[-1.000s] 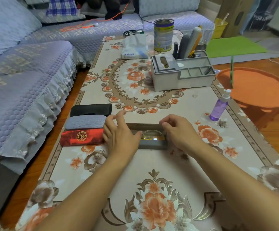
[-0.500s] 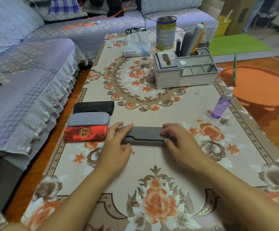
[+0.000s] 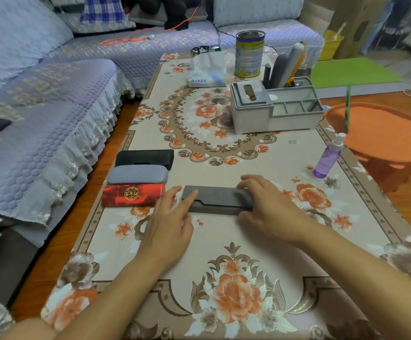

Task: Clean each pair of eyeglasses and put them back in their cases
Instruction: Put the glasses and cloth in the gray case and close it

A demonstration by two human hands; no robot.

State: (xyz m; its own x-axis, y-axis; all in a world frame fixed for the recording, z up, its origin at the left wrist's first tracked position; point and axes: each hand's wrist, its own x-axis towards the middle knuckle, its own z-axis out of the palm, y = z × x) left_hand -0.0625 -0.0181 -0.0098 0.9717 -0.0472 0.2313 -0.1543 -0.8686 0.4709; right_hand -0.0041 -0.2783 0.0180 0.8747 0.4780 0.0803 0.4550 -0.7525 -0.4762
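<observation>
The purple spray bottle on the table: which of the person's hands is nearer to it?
Right. The right hand rests on the dark grey case, left of the spray bottle; the left hand lies farther left, at the case's other end.

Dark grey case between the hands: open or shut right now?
Shut. The dark grey case lies flat with its flap folded down; no glasses show.

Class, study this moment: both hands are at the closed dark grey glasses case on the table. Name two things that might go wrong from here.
1. The dark grey case lies right beside the red case; if the left hand slides it sideways, it may knock the row of cases.
2. The purple spray bottle stands upright near the table edge; a careless reach by the right hand might tip it.
</observation>
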